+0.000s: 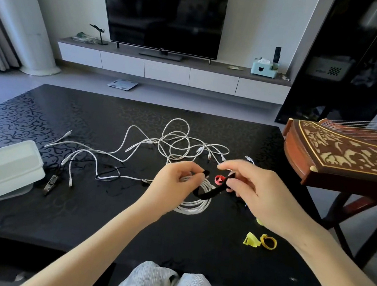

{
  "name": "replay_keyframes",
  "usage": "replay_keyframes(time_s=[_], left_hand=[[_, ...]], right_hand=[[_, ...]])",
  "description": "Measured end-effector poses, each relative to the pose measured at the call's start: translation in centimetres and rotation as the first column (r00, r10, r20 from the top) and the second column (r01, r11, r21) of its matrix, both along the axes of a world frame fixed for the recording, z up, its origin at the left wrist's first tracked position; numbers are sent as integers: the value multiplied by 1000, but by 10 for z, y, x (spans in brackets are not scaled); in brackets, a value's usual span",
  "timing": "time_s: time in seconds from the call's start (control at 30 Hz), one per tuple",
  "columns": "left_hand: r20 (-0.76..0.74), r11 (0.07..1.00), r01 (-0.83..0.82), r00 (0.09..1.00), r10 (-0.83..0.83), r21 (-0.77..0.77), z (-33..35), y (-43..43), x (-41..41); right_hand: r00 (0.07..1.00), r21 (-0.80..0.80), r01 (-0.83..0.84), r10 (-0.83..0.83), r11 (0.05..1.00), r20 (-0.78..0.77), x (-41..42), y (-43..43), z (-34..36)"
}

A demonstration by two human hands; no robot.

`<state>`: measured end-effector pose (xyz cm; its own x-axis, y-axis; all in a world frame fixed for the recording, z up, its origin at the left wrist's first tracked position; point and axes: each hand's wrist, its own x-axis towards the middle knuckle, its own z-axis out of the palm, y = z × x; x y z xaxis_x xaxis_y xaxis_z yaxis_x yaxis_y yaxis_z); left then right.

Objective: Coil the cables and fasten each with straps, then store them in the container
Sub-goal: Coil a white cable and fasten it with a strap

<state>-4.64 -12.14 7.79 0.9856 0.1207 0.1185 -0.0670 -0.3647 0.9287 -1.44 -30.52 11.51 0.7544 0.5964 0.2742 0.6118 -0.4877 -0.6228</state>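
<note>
- The left hand [173,185] is gripping the coiled white cable [192,206] by its upper rim, fingers curled round the strands, while its thumb and forefinger are pinching one end of the black strap [208,194].
- The right hand [255,193] is pinching the other end of the strap between thumb and fingertips, its remaining fingers curled loosely.
- The strap is sagging in a curve between the two pinches and is crossing over the coil's right side (whether it is passing through the coil's middle cannot be told).
- The coil is hanging below and to the right of the left hand's grip, its lower loops lying near the middle of the black table [78,219], a little toward the near edge.
- The loose white cables [175,141] are sprawling in a tangle across the table's middle, beyond both hands and reaching toward the left edge.
- The white container [0,174] is sitting at the table's left edge, well apart from the coil.
- A small red strap [218,180] is lying just between the two hands, behind the black strap.
- Two yellow straps [251,240] are lying side by side near the table's right edge, below the right forearm.
</note>
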Motion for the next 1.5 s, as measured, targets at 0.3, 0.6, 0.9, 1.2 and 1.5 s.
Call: replay_keyframes(time_s=[0.3,0.6,0.9,1.2,1.5], left_hand=[[103,992,19,994,-32,126,2,-4,-6],[129,996,51,990,-61,77,2,-6,-8],[170,997,62,983,-68,39,-1,-4,-11],[165,995,88,982,-95,48,5,-4,-13],[225,991,96,968,-113,88,3,0,-17]], right_hand=[[989,187,68,-91,980,120,2,22,-7],[983,227,34,-73,973,169,6,24,-13],[994,224,-19,42,974,-97,5,22,-11],[979,376,156,-93,913,-180,-3,23,-9],[844,515,163,151,841,-514,2,22,-7]])
